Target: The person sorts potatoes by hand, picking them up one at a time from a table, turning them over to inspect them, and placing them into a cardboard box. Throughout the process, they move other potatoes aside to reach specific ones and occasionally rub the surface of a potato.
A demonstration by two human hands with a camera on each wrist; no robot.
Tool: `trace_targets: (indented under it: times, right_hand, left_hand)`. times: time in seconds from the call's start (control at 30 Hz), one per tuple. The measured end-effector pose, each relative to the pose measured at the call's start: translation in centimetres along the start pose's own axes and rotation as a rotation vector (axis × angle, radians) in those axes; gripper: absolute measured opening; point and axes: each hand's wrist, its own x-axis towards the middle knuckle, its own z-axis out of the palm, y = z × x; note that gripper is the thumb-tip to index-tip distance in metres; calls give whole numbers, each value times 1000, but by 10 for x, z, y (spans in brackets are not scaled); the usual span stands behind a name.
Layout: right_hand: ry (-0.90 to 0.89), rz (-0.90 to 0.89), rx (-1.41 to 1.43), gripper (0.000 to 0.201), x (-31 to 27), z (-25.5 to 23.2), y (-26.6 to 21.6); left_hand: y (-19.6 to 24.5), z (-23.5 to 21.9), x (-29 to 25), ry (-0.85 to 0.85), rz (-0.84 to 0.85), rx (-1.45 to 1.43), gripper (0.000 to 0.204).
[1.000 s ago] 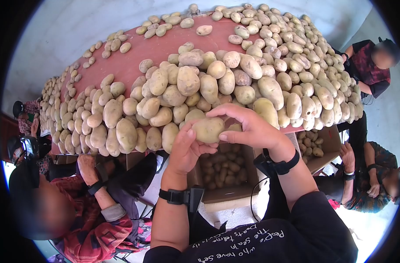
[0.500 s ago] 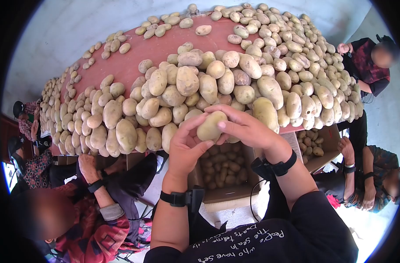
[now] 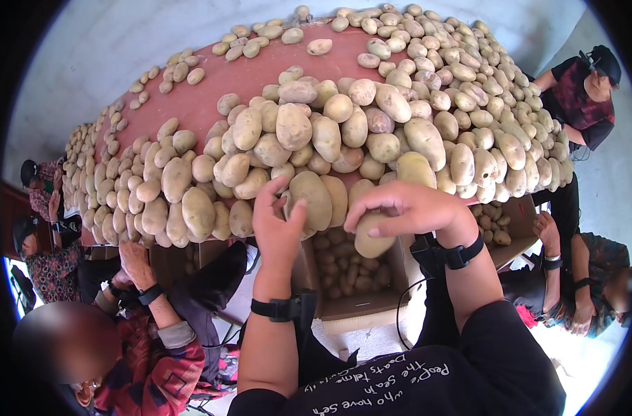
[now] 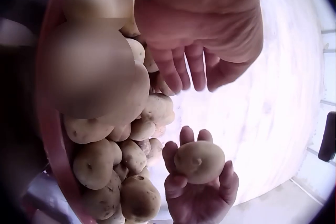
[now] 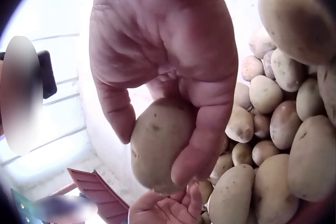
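Observation:
In the head view my right hand (image 3: 416,211) grips a smooth pale potato (image 3: 373,236) just above the open cardboard box below the table edge. From the right wrist view, thumb and fingers curl round that potato (image 5: 160,145) from either side. My left hand (image 3: 278,222), its fingers loosely bent and apart, is beside a large potato (image 3: 312,201) at the front of the heap. Nothing shows in its grasp in the left wrist view, where the palm (image 4: 199,24) hangs beside the heaped potatoes (image 4: 94,163).
Potatoes cover much of the red table (image 3: 212,90). Below its edge stands a cardboard box (image 3: 354,305) part filled with potatoes, another box (image 3: 520,232) to its right. People sit close on both sides, one in a red patterned shirt (image 3: 167,360) at left.
Both hands held the potato before, turning it between them. Now the left hand has let go and moved left, while the right hand has carried the potato right and down toward the box.

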Motion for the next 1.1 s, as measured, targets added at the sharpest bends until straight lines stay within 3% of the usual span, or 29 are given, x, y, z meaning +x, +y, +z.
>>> trace_targets:
  times: [0.03, 0.1, 0.2, 0.4, 0.6, 0.7, 0.8, 1.03, 1.1]
  right_hand:
    - [-49, 94, 154, 27, -2, 2, -1]
    - [-32, 122, 185, 27, -1, 4, 1]
    - [20, 131, 177, 28, 2, 3, 3]
    - [120, 142, 128, 29, 6, 7, 9]
    - [114, 131, 87, 30, 9, 10, 13]
    - [118, 107, 53, 34, 10, 10, 16]
    - [131, 163, 114, 41, 11, 10, 16]
    - [276, 272, 456, 58, 21, 22, 10]
    - [264, 256, 588, 61, 23, 24, 19]
  left_hand:
    - [11, 4, -3, -19, 46, 193, 62]
    - [17, 12, -4, -59, 200, 498, 82]
    - [27, 24, -9, -125, 217, 715, 83]
    - [17, 26, -9, -110, 234, 693, 80]
    - [14, 17, -6, -24, 218, 444, 65]
    - [2, 18, -2, 112, -105, -93, 44]
    - [19, 16, -1, 150, -308, -683, 35]
    - [15, 16, -7, 16, -178, -594, 42]
    - [7, 15, -9, -42, -58, -492, 43]
